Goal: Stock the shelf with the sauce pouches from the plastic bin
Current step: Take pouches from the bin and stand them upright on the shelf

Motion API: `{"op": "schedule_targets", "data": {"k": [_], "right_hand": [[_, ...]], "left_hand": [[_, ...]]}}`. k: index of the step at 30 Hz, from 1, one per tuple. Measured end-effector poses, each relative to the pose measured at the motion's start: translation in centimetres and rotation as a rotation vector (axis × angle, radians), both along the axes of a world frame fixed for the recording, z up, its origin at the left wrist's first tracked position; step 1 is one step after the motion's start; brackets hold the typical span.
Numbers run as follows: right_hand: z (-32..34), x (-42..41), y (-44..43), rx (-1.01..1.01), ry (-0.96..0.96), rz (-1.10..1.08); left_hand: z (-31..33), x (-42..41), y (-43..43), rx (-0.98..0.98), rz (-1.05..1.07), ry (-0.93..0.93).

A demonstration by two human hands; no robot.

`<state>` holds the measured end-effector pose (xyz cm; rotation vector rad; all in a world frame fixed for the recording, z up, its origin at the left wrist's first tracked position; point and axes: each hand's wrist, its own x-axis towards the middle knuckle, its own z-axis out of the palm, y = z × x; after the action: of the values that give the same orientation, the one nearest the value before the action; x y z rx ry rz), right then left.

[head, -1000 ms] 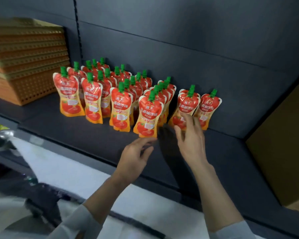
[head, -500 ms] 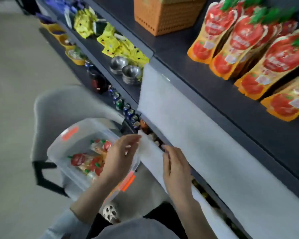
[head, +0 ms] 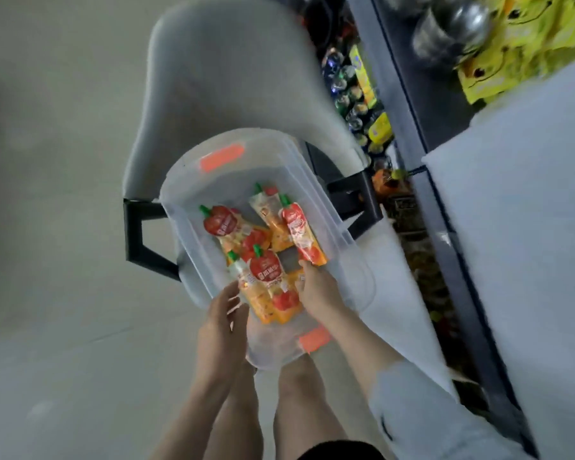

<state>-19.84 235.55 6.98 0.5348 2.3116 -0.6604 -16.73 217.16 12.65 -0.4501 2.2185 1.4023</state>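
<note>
A clear plastic bin (head: 176, 207) with orange handles (head: 221, 157) sits on a grey chair below me. Several red and orange sauce pouches with green caps lie flat inside it: one at the left (head: 219, 222), one at the right (head: 301, 235), and a near pair (head: 268, 280) between my hands. My left hand (head: 228, 315) is at the bin's near edge, fingers apart, beside the near pouches. My right hand (head: 316, 288) is inside the bin, touching the right side of the near pair; whether it grips them is unclear.
The grey chair (head: 219, 78) holds the bin over a pale floor. To the right runs the dark shelving (head: 409, 104) with small cans (head: 349, 94), metal bowls (head: 452, 24) and yellow packets (head: 528, 38). A white sheet (head: 528, 210) hangs over the shelf front.
My view swung from the stocked shelf down to the bin. Both hands left the shelf and dropped into the bin, on either side of the near pouches.
</note>
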Motion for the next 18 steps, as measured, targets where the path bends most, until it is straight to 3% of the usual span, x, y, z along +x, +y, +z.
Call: {"op": "schedule_targets", "data": {"k": [3,7,10,13,18], "right_hand": [[-5.7,-2.4,-1.6,-0.007,-0.133,0.047],[-9.9,-3.0,-3.6,0.089,-0.095,0.093],[-10.1,-3.6,-3.0,0.015,-0.147,-0.019],[-9.7,-3.8,-1.1,0.021,-0.112,0.008],[-7.8,-3.9,0.1,0.003,-0.059,-0.005]], "left_hand": [[-2.5,-2.1,0.6,-0.029,0.03,0.02],[-4.8,-4.2,2.1,-0.073,0.03,0.022],[-6.2,-6.0,3.1,-0.091,0.064,-0.021],[-9.0,-8.5,4.1,-0.105,0.104,-0.095],[-15.5,-13.0,4.7,-0.118,0.37,-0.306]]}}
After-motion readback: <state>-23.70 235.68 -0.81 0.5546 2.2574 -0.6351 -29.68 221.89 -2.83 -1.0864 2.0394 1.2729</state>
